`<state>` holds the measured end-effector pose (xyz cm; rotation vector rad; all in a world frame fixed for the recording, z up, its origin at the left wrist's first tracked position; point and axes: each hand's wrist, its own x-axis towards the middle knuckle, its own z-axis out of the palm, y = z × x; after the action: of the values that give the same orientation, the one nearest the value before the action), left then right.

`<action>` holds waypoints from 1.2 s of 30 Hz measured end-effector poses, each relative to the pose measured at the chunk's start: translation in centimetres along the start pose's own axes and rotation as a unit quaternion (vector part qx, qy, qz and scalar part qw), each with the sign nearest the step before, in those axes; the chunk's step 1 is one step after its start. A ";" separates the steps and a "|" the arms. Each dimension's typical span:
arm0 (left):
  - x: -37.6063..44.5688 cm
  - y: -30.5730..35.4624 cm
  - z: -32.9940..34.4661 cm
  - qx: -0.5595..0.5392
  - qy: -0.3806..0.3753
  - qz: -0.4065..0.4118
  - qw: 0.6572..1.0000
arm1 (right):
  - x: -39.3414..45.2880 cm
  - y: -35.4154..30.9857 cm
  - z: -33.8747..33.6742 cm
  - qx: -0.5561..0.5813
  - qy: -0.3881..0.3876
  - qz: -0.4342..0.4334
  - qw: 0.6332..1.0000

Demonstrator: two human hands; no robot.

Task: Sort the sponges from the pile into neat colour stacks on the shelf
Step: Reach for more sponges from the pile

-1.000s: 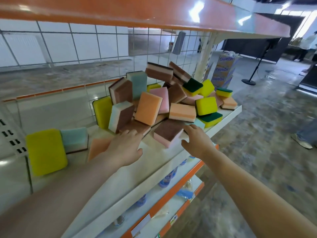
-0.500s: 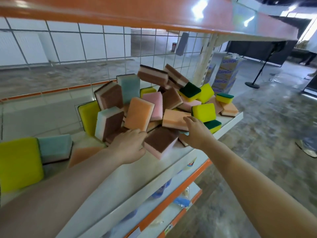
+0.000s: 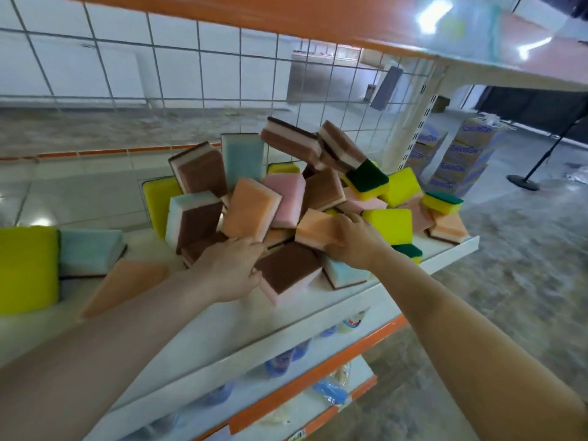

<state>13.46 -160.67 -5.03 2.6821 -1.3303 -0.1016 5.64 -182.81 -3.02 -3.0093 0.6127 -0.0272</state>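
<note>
Sponge pile (image 3: 318, 198) at frame centre on the white shelf (image 3: 334, 300); right hand (image 3: 356, 243) grips an orange sponge (image 3: 313, 229), left hand (image 3: 232, 268) curls against a brown-and-pink sponge (image 3: 288, 272).

Behind the wire grid (image 3: 203, 58) we saw a mottled grey floor (image 3: 515, 249), stacked printed cartons (image 3: 458, 160), a black stand (image 3: 525, 181) and glare on the orange shelf overhead (image 3: 350, 20); bottles (image 3: 283, 361) filled the lower shelf.
</note>
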 end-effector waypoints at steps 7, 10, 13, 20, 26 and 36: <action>-1.1 0.2 0.2 0.005 0.019 -0.029 0.999 | 1.0 0.5 0.4 -0.002 -0.016 -0.001 1.000; -2.2 0.1 0.1 0.001 0.030 -0.032 0.999 | 1.0 0.4 0.3 -0.016 -0.005 -0.004 1.000; -3.4 0.0 0.1 0.008 0.027 -0.027 0.999 | 0.7 0.2 0.1 -0.024 0.001 -0.002 1.000; -6.2 0.0 0.4 0.027 0.017 -0.059 0.998 | -1.3 -0.2 -0.3 -0.007 0.029 -0.002 1.000; -8.7 0.0 0.3 0.025 0.024 -0.072 0.997 | -3.4 -1.1 -1.0 -0.002 0.037 -0.009 0.999; -12.3 -2.0 0.0 0.082 0.041 -0.146 0.985 | -6.8 -5.0 -0.7 -0.007 0.025 -0.024 0.999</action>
<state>7.53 -149.68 -5.36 2.9671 -0.9537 0.0904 1.34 -175.57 -1.96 -3.0448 0.5470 -0.1021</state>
